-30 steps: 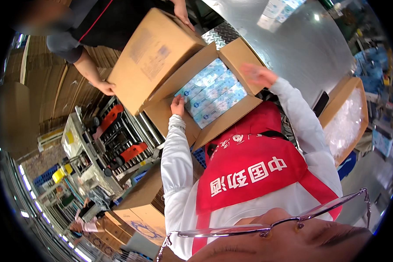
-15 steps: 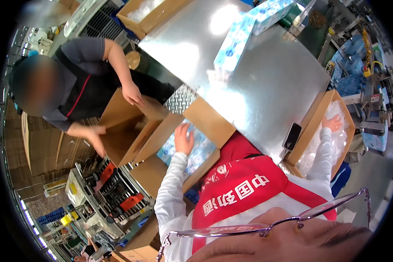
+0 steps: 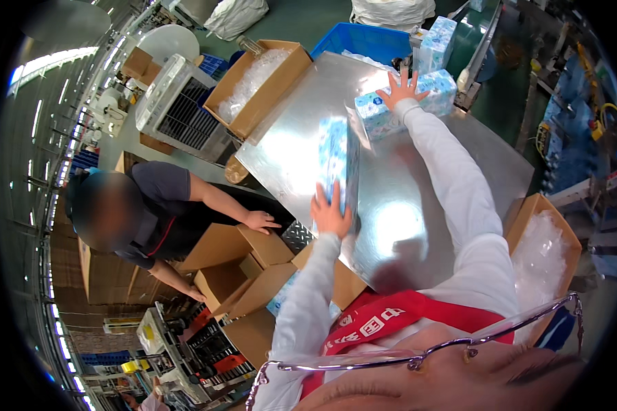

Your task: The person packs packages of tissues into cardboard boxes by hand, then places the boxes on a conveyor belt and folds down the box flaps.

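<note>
A tall tissue pack (image 3: 334,161) is clasped on edge by the left hand (image 3: 330,214) on the steel counter (image 3: 418,226); a second pack (image 3: 403,103), far ahead, is pressed under the splayed, released right hand (image 3: 401,88). The upright pack could be tipped or slid toward the open box (image 3: 281,288) below the left grip.

Left hand (image 3: 331,214) off packs in open brown cardboard box (image 3: 267,284), now up on shiny metal table (image 3: 418,205), fingers on end of long blue-white plastic-wrapped tissue pack (image 3: 337,163) standing on edge. Right hand (image 3: 402,89) out of side carton, now stretched far across table, palm spread on second blue-white tissue pack (image 3: 404,103) near far edge. View swings up from box to tabletop; box drops to lower left. Co-worker in dark shirt lets go of raised carton, hand (image 3: 260,220) now on box flap.
</note>
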Demonstrator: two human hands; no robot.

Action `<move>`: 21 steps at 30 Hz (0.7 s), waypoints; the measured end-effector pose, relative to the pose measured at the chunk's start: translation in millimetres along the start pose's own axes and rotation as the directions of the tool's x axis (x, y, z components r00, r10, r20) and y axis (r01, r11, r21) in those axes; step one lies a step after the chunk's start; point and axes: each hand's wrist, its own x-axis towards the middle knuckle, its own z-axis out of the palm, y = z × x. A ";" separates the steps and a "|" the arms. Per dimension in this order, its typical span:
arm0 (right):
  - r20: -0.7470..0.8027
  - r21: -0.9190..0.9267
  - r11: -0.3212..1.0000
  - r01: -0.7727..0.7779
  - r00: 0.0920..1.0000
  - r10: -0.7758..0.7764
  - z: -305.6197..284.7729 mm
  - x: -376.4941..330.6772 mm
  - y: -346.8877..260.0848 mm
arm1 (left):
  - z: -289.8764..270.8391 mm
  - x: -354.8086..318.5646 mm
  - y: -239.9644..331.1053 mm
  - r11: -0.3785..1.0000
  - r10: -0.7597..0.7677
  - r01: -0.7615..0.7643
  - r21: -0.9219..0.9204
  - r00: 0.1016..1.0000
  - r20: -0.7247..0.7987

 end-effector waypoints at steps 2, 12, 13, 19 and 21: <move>-0.157 -0.066 0.997 -0.045 0.987 0.034 -2.0 24.4 2.6 | -13.1 -30.1 -7.0 0.998 -0.028 0.027 0.052 1.000 0.004; -0.218 -0.040 0.714 0.699 0.691 -0.689 15.3 39.8 1.3 | -51.4 -64.2 -29.5 0.989 -0.146 0.146 0.002 0.989 0.012; -0.344 0.072 0.790 0.609 0.758 -0.554 12.3 61.2 1.5 | -47.4 -59.7 -32.7 0.992 -0.124 0.125 0.027 0.992 -0.017; -0.446 -0.143 0.941 0.307 0.829 -0.338 47.4 138.3 33.6 | -35.0 -32.5 -39.4 0.965 -0.243 0.244 0.095 0.970 -0.022; -0.086 -0.107 0.926 0.363 0.924 -0.372 43.7 110.3 -2.0 | -33.5 -40.1 -42.6 0.952 -0.271 0.274 0.134 0.962 -0.040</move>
